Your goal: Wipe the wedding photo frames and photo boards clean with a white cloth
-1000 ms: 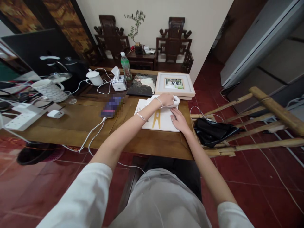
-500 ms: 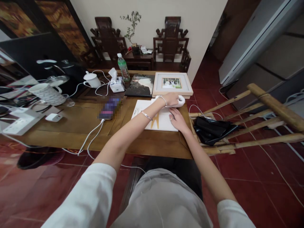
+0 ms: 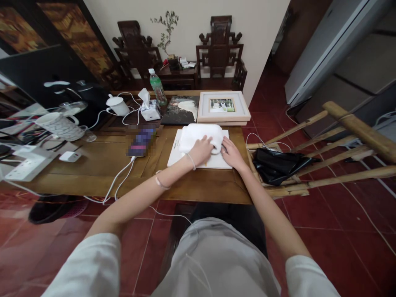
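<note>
My left hand point(image 3: 202, 151) rests on a folded white cloth point(image 3: 193, 134), its fingers spread and bent into the cloth. Beneath the cloth lies a flat white panel point(image 3: 173, 158) with small dark print near its left edge; the cloth covers most of its face. At the panel's right side is my right hand point(image 3: 232, 153), its fingers laid out along the edge, touching the panel close to the cloth.
Behind the panel lie a dark picture point(image 3: 179, 110) and a light wooden frame point(image 3: 224, 106). A phone point(image 3: 141, 142) with cables, a tissue box point(image 3: 150, 110), a bottle point(image 3: 157, 86) and a mug point(image 3: 63, 126) stand leftward. A bamboo chair point(image 3: 312, 189) holds a black bag point(image 3: 275, 165).
My left hand has moved the white cloth from the panel's far right corner leftward and nearer to me, covering the yellow print. My right hand stays at the right edge.
</note>
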Available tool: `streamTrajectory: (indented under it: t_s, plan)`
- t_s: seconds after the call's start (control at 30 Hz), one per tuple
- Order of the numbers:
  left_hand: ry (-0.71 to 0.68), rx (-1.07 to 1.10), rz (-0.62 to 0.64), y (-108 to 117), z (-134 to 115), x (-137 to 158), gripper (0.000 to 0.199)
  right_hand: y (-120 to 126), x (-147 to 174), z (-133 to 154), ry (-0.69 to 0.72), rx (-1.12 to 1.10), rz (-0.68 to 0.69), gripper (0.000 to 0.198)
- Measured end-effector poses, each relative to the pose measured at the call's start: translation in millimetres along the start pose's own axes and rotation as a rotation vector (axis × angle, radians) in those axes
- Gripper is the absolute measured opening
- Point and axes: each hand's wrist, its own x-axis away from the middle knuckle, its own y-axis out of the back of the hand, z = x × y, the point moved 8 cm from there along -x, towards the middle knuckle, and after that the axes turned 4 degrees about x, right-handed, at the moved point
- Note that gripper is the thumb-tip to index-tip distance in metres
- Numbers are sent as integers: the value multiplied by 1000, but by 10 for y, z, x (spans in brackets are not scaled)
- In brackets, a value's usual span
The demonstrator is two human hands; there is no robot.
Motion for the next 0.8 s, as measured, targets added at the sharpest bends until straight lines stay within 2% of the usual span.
streamTrajectory:
  t_s: [0.17,0.27,0.37,0.53,0.6,0.7,0.8]
  plan:
    - [-12,-60,-28,-54,-465,638,34,-22,9,-59,-24,-11,25,58]
    - [-38,-46,-10,-47,-578,833,32,-28,13,-87,-43,-1,30,56]
    - [-39,-9,-1,-28,-465,744,34,-24,12,-78,-46,1,29,55]
    - [86,-9,-4,-69,1,229,39,0,18,-62,-57,6,7,49]
    - [85,-18,-22,-95,95,79,43,-3,20,-69,-62,6,7,48]
    - [53,-25,-30,-142,71,52,46,-14,18,-77,-59,4,9,49]
    - [69,-47,-57,-151,-112,250,41,-16,11,-80,-58,8,6,48]
